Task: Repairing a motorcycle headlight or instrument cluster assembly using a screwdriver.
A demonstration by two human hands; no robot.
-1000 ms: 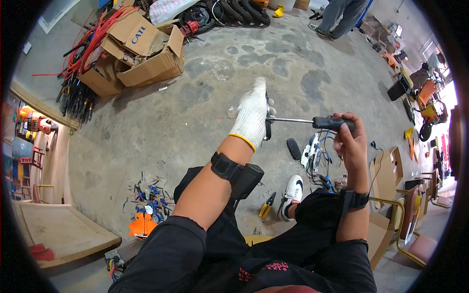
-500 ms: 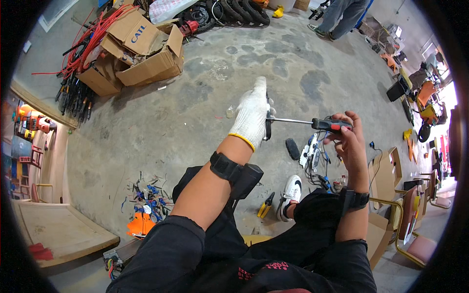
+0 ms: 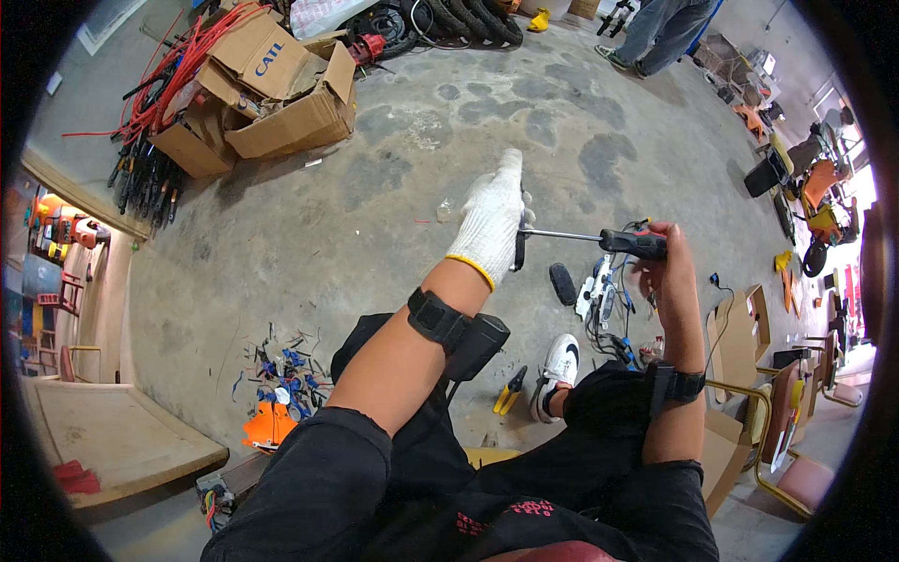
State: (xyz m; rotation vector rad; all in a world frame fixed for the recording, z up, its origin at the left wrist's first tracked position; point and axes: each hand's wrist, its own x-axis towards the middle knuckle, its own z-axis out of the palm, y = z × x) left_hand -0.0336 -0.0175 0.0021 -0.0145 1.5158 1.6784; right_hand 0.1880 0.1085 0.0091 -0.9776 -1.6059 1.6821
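My left hand (image 3: 492, 211), in a white knit glove with a yellow cuff, grips a dark part (image 3: 519, 253), mostly hidden behind the glove. A screwdriver (image 3: 618, 242) lies horizontally across the middle of the view, its metal tip at that part. My right hand (image 3: 672, 276), bare, is closed on the black handle at its right end. Below the screwdriver, a black oblong item (image 3: 562, 283) and white-and-silver parts with cables (image 3: 594, 290) lie on the concrete floor. Yellow-handled pliers (image 3: 508, 396) lie beside my white shoe (image 3: 560, 361).
Cardboard boxes (image 3: 281, 122) with red cable stand back left, near tyres (image 3: 478, 23). A person's legs (image 3: 651, 37) are at the back. Orange-and-blue scraps (image 3: 276, 421) and a wooden board (image 3: 131, 440) are at lower left; chairs (image 3: 810, 468) and clutter line the right.
My right hand's fingers loosened and shifted round the handle half a second ago; now they are wrapped on it again, turned differently. Both hands sit slightly further right and lower in the picture.
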